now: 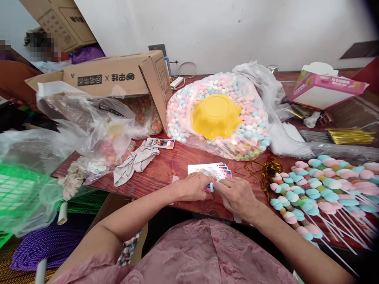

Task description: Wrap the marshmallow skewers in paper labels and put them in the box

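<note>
Near the table's front edge, my left hand (197, 186) and my right hand (238, 197) meet with fingers curled in. A small pale-blue and dark piece (211, 187) shows between the fingertips; its kind is too small to tell. Just behind the hands lies a fanned stack of white printed cards (204, 168) with red and blue corners, partly covered by my left hand. To the right of my right hand are gold tinsel strands (270, 169). Beyond them lie several pink, blue and white marshmallow skewers (322, 189) on white sticks.
A big clear bag of marshmallows (183, 102) bears an upturned yellow bowl (217, 114). At left stand an open cardboard box (118, 75), grey gloves (136, 159) and a small printed packet (161, 142). A pink box (325, 88) and gold twist ties (351, 136) are at right.
</note>
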`<state>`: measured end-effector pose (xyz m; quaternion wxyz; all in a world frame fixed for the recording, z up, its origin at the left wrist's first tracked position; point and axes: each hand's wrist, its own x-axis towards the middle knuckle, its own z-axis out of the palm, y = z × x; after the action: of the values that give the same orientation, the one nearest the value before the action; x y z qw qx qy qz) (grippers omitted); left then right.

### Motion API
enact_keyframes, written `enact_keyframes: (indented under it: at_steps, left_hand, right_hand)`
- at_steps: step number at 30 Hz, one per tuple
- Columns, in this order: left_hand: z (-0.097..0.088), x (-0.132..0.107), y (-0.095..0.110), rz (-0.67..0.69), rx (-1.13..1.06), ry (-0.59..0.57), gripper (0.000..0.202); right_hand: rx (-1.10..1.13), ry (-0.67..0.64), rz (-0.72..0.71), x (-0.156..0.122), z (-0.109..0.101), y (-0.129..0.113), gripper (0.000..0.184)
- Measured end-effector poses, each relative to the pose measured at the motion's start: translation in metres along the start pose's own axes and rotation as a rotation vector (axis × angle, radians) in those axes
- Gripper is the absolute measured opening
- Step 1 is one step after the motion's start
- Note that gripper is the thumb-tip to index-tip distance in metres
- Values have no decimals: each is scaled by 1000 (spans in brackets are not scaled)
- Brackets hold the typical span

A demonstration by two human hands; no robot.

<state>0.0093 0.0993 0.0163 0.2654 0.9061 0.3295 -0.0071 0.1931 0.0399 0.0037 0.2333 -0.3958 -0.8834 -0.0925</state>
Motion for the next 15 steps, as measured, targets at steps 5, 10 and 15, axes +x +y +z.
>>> enact_keyframes:
  at_steps: [5,10,15]
  left_hand:
    - [-11,-11,-15,-83,-212,-21,30]
    - [-11,-9,-12,-27,-172,-10,25]
    - [5,-1,2,33,-76,22,15]
  right_hand:
    - [-13,-19,-10,-2,-21,24,28]
    - [155,-166,27,-1,-26,26,26]
    - [277,-346,237,9,-7,-4,25]
